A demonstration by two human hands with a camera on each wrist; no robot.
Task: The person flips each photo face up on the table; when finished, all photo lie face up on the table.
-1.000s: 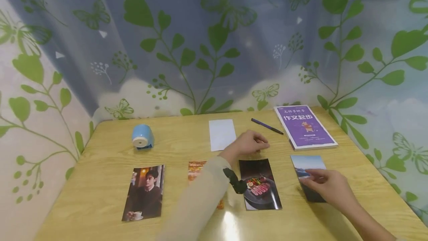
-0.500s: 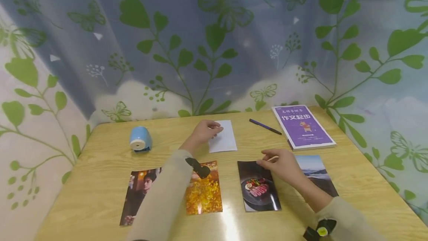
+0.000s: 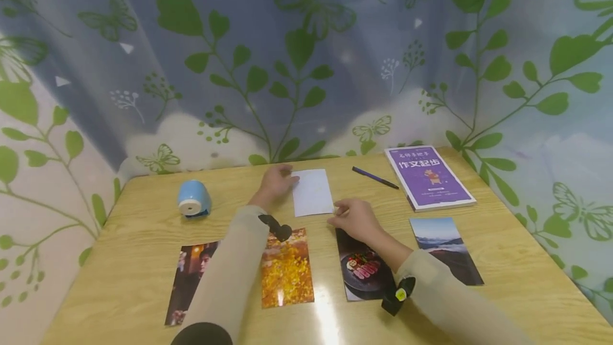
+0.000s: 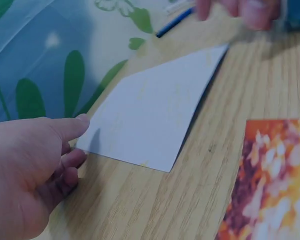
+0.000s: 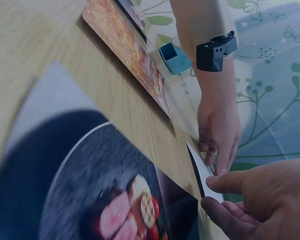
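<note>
A plain white card (image 3: 313, 193) lies on the wooden table (image 3: 139, 222), behind the row of photos. At its left edge my left hand (image 3: 274, 185) pinches it, the thumb over the border and the other fingers curled beside it. My right hand (image 3: 358, 221) hovers by the card's near right corner, thumb and index finger apart. Beneath the right hand is a photo of sliced meat on a dark plate (image 3: 361, 270), its far end partly covered. In front of the left hand lies a photo of golden autumn leaves (image 3: 287, 270).
A portrait photo (image 3: 187, 281) is partly hidden by the left sleeve. On the right lie a mountain landscape photo (image 3: 445, 246) and a purple book (image 3: 431, 177). A dark blue pen (image 3: 375, 177) rests left of the book. A light blue device (image 3: 193, 197) stands at the left.
My left hand has moved left, from past the white card to its left edge. My right hand has left the landscape photo and moved left to near the card's right corner.
</note>
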